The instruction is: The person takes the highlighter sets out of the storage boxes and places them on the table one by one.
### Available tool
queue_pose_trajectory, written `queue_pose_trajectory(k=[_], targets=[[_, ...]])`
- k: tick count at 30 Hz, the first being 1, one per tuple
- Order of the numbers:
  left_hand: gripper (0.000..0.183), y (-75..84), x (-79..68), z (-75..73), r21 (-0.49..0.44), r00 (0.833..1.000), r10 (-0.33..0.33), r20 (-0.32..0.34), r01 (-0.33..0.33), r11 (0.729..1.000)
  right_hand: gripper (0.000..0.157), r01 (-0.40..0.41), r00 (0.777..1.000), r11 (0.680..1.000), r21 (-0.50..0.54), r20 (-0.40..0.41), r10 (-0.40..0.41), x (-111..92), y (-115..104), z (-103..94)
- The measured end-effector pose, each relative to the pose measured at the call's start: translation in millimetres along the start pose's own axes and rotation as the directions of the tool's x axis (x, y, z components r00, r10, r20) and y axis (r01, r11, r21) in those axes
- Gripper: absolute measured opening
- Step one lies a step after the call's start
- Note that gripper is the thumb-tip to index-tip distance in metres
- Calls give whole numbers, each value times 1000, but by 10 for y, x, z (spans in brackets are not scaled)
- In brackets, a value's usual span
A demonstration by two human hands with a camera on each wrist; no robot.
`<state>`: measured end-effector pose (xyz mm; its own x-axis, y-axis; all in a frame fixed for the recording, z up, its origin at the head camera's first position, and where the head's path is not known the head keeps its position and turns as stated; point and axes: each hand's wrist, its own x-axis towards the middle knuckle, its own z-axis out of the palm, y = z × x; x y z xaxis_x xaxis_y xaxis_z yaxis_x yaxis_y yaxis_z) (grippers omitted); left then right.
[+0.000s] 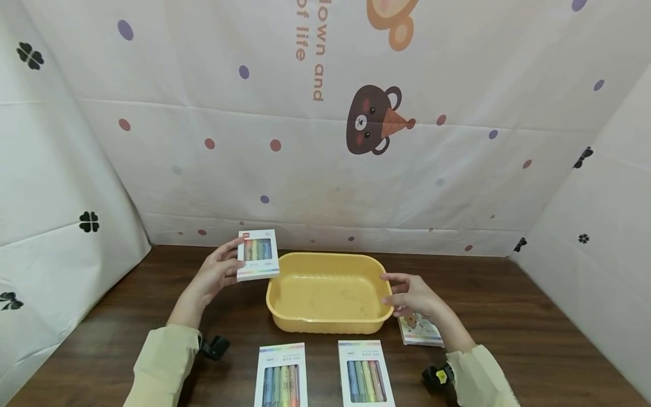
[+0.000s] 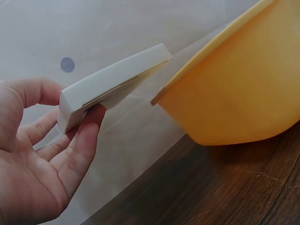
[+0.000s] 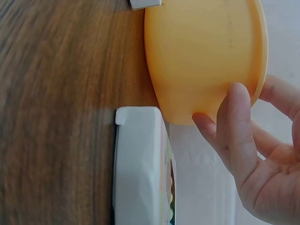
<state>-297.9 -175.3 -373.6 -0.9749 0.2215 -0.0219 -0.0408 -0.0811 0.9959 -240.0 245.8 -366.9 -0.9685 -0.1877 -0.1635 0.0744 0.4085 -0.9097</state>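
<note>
My left hand (image 1: 220,270) grips a white box of coloured pens (image 1: 258,253) by its left side, fingers and thumb on opposite faces. The box is raised at the left rim of a yellow plastic tub (image 1: 325,327), and its window shows several pens. In the left wrist view the box (image 2: 112,77) appears edge-on, tilted beside the tub's outer wall (image 2: 225,108). At the tub's right end, my right hand (image 1: 414,295) holds the rim, with a finger over the edge and others against the outside wall, as the right wrist view shows.
Two white pen boxes lie in front of the tub, one at left (image 1: 281,355) and one at right (image 1: 359,351). Another white box (image 1: 423,337) with a printed picture lies under the right forearm. A patterned white cloth (image 1: 315,169) hangs behind the dark wooden table (image 1: 488,299).
</note>
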Motion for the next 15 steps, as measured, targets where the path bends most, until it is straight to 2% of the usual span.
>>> queue_pose_trajectory(k=[8, 15], targets=[[64, -6, 20, -33, -24, 997, -36, -66, 34, 999, 62, 31, 999, 1000, -3, 11, -31, 1, -10, -13], [62, -1, -1, -73, -20, 988, -80, -132, 78, 997, 61, 14, 1000, 1000, -4, -4, -14, -6, -22, 3]])
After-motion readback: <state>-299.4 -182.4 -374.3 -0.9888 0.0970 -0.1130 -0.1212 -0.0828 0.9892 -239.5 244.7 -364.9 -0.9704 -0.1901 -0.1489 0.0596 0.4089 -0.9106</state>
